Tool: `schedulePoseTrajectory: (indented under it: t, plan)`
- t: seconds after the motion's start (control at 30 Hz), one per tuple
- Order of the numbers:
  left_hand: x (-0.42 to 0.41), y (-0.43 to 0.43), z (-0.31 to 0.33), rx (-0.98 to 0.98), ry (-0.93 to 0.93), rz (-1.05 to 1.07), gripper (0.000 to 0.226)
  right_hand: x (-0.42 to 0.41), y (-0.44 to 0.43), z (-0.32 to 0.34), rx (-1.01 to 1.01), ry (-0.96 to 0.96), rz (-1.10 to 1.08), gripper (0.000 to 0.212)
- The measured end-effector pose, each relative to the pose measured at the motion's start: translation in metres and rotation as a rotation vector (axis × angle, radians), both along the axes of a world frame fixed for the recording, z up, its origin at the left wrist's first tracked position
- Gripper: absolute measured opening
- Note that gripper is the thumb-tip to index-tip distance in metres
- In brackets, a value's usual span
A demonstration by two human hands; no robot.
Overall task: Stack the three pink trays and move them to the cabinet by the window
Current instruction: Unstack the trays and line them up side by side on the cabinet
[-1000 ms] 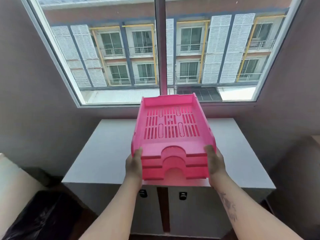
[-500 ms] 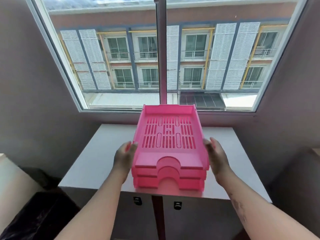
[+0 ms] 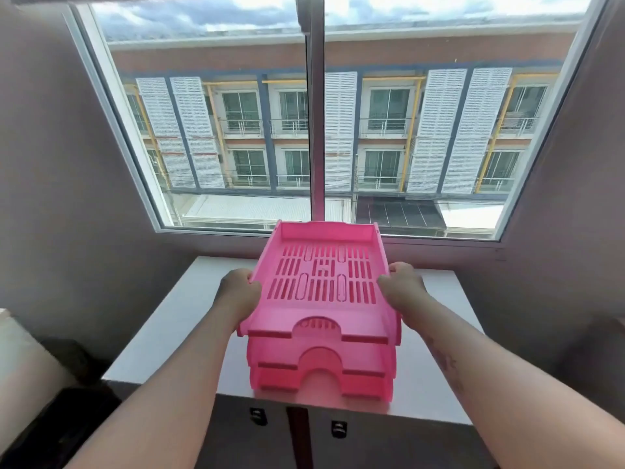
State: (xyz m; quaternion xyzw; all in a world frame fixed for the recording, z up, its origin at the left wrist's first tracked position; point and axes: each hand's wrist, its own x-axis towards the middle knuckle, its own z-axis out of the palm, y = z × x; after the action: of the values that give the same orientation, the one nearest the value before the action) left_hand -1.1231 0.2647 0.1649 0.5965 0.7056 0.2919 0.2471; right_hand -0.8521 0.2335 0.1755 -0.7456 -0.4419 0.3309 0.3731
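Figure: stack at the cabinet. My left hand point(image 3: 238, 294) has its fingers curled shut over the left rim of the top tray point(image 3: 324, 282); my right hand point(image 3: 402, 291) is closed the same way on the right rim. Half a second ago both hands lay open, flat against the sides of the stack; a second ago they gripped its front corners in mid-air. The top tray now sits tilted, its front lip raised clear of the two lower trays point(image 3: 321, 374), which rest on the white cabinet top point(image 3: 176, 319), at 6 o'clock of the window point(image 3: 314, 130) and overhanging the near edge slightly. I judge the carry finished and the step in hand to be reseating the top tray. Compared with the earlier frame the view is tipped higher, showing more sky; two door handles point(image 3: 258, 416) sit at 6 o'clock of the stack.
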Motion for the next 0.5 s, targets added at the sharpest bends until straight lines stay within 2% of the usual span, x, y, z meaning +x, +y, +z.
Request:
schedulePoseTrajectory:
  t: [0.1, 0.17, 0.33, 0.43, 0.5]
  plan:
    - [-0.015, 0.015, 0.021, 0.049, 0.030, 0.002, 0.035, -0.006, 0.016, 0.030, 0.059, -0.067, 0.013, 0.018]
    - [-0.035, 0.025, 0.029, 0.052, 0.025, 0.008, 0.033, -0.021, 0.026, 0.044, 0.089, -0.090, 0.061, 0.008]
    - [-0.103, 0.043, 0.035, 0.067, -0.020, 0.078, 0.024, -0.086, 0.049, 0.048, 0.150, -0.072, 0.112, 0.006]
    - [-0.153, 0.048, 0.036, 0.080, -0.038, 0.129, 0.023, -0.138, 0.063, 0.037, 0.186, -0.041, 0.162, 0.007]
    - [-0.188, 0.049, 0.034, 0.097, -0.042, 0.166, 0.023, -0.174, 0.074, 0.030, 0.209, -0.040, 0.198, 0.022]
